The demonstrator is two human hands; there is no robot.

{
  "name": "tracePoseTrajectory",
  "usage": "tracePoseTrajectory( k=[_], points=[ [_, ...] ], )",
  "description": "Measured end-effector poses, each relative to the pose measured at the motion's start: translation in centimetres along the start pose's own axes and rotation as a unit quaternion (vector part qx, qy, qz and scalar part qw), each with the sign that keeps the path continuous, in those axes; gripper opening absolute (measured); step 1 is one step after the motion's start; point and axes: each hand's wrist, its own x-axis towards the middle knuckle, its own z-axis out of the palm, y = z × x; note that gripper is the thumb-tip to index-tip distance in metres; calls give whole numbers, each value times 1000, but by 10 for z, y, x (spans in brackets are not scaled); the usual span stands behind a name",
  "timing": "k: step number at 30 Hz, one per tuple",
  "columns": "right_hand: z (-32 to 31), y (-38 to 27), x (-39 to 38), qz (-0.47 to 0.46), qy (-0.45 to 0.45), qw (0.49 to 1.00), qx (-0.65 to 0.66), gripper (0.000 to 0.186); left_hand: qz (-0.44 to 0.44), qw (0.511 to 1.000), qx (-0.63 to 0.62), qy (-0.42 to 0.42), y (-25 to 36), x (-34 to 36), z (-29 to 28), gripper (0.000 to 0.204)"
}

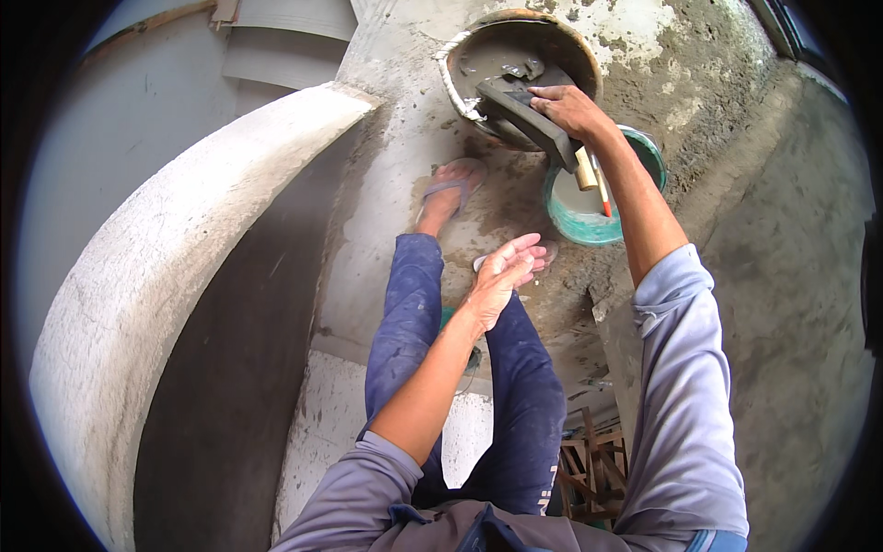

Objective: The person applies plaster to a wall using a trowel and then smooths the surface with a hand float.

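Note:
My right hand [572,110] is closed around the handle of a dark plastering float [538,121]. The float is tilted over the near rim of a round basin [590,57] that has wet grey mortar [483,63] in it. Just beside it, below my right wrist, stands a green bucket [575,226] with cloudy liquid and two handles in it, one wooden [586,171] and one orange-tipped [605,198]. My left hand [504,279] is held in the air above my right foot, palm turned up, fingers stretched out and holding nothing.
A curved white wall edge [175,212] rises on the left, with a dark drop [248,322] beside it. Rough, mortar-splashed floor [662,55] lies at the far right, along a grey plastered wall [782,276]. Wooden pieces [593,465] show below, near my right leg.

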Motion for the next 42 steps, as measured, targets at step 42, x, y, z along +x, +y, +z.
tracePoseTrajectory(
  k=[42],
  points=[
    [45,48,0,172,-19,707,686,28,-8,996,83,3,12,-3,-14,48]
  ],
)
